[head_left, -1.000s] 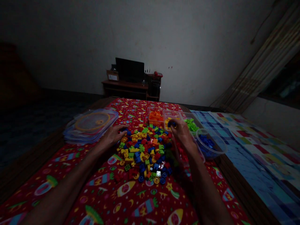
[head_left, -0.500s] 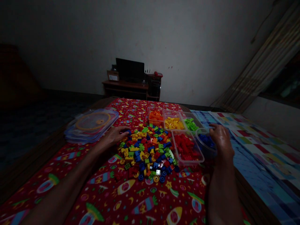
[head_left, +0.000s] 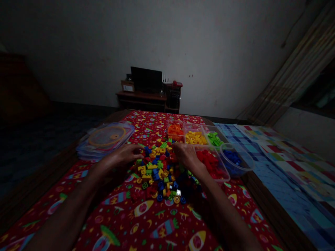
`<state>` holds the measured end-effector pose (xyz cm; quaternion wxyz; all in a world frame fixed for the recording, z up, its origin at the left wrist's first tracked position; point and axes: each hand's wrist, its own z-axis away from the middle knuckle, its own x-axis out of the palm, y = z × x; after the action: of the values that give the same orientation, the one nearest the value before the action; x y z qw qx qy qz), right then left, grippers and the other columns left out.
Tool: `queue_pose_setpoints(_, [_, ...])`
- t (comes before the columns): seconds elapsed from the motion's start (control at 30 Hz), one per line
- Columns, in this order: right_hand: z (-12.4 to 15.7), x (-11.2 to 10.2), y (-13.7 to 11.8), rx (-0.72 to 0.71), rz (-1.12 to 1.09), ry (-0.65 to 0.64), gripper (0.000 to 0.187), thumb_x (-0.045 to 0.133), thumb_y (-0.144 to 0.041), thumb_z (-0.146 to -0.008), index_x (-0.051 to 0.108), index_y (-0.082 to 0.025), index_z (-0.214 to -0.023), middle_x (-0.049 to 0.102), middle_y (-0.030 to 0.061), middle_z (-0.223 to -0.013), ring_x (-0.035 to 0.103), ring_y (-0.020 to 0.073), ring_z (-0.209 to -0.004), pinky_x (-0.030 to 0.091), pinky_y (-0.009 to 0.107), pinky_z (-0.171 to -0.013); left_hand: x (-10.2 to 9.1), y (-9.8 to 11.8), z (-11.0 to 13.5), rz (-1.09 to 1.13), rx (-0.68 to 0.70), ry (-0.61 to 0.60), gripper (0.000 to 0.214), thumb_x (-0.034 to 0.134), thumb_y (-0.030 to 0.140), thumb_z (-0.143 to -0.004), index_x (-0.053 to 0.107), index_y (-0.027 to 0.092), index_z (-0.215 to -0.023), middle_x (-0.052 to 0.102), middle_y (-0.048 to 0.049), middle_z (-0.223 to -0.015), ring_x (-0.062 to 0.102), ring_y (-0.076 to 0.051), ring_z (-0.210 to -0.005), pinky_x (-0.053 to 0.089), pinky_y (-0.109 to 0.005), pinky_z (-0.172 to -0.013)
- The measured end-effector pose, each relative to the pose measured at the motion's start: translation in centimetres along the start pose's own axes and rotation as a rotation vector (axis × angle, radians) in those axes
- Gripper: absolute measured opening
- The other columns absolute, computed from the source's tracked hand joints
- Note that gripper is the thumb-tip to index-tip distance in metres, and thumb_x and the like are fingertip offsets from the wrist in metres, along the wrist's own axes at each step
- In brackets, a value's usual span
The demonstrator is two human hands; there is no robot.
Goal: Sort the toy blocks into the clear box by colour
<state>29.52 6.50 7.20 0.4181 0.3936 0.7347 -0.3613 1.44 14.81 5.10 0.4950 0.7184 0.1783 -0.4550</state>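
A heap of small toy bricks (head_left: 159, 170) in blue, yellow, red, green and orange lies on a red patterned cloth (head_left: 157, 223). My left hand (head_left: 123, 156) rests at the heap's left edge, its fingers reaching into the bricks near a blue one. My right hand (head_left: 184, 155) lies over the heap's far right side, fingers curled down onto the bricks. The room is dim, and whether either hand grips a brick is hidden. Clear tubs stand beyond: orange bricks (head_left: 175, 130), yellow bricks (head_left: 195, 138), green bricks (head_left: 214, 138), red bricks (head_left: 211, 164) and a round bowl of blue bricks (head_left: 232, 157).
A stack of clear lids (head_left: 104, 139) lies at the left of the cloth. A chequered blue and multicoloured cloth (head_left: 282, 164) covers the floor to the right. A low wooden table with a dark screen (head_left: 146, 81) stands against the far wall.
My right hand has come back from the blue bowl at the right to the heap's far side. My left hand has crept a little further into the bricks.
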Motion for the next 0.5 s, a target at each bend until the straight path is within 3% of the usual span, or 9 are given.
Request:
queue_pose_setpoints(0.13, [-1.7, 3.3, -1.9, -0.072, 0.014, -0.003, 0.030, 0.048, -0.013, -0.087, 0.058, -0.018, -0.115, 0.065, 0.0107, -0.097, 0.056, 0.0214, -0.089, 0.043, 0.031, -0.077, 0.8, 0.5, -0.1, -0.046, 0.020, -0.019, 0.023, 0.064, 0.041, -0.061, 0.075, 0.029, -0.077, 0.073, -0.0009, -0.071, 0.067, -0.024, -0.069, 0.050, -0.029, -0.066])
queue_pose_setpoints(0.23, [-2.5, 4.6, -2.5, -0.010, 0.023, -0.035, 0.031, 0.049, -0.011, -0.085, 0.058, -0.016, -0.115, 0.062, 0.0145, -0.104, 0.055, 0.0245, -0.098, 0.044, 0.035, -0.083, 0.8, 0.8, -0.3, 0.005, 0.017, 0.004, 0.027, 0.061, 0.042, -0.062, 0.074, 0.027, -0.079, 0.073, -0.0009, -0.070, 0.066, -0.023, -0.069, 0.050, -0.030, -0.066])
queue_pose_setpoints(0.4, [-2.6, 3.9, -2.3, 0.107, 0.008, -0.082, 0.019, 0.048, -0.017, -0.088, 0.061, -0.012, -0.101, 0.064, 0.0135, -0.094, 0.058, 0.0227, -0.090, 0.043, 0.032, -0.078, -0.4, 1.8, -0.2, 0.223, 0.026, 0.127, 0.042, 0.058, 0.051, -0.065, 0.072, 0.021, -0.091, 0.073, -0.0045, -0.091, 0.066, -0.024, -0.084, 0.053, -0.032, -0.073])
queue_pose_setpoints(0.5, [-2.6, 3.0, -1.9, 0.118, -0.030, -0.042, 0.016, 0.047, -0.018, -0.088, 0.060, -0.012, -0.096, 0.065, 0.0119, -0.090, 0.059, 0.0210, -0.085, 0.042, 0.029, -0.076, -0.2, 2.7, -0.1, 0.331, 0.025, 0.121, 0.046, 0.057, 0.051, -0.069, 0.069, 0.019, -0.100, 0.072, -0.0055, -0.097, 0.065, -0.023, -0.086, 0.053, -0.032, -0.074])
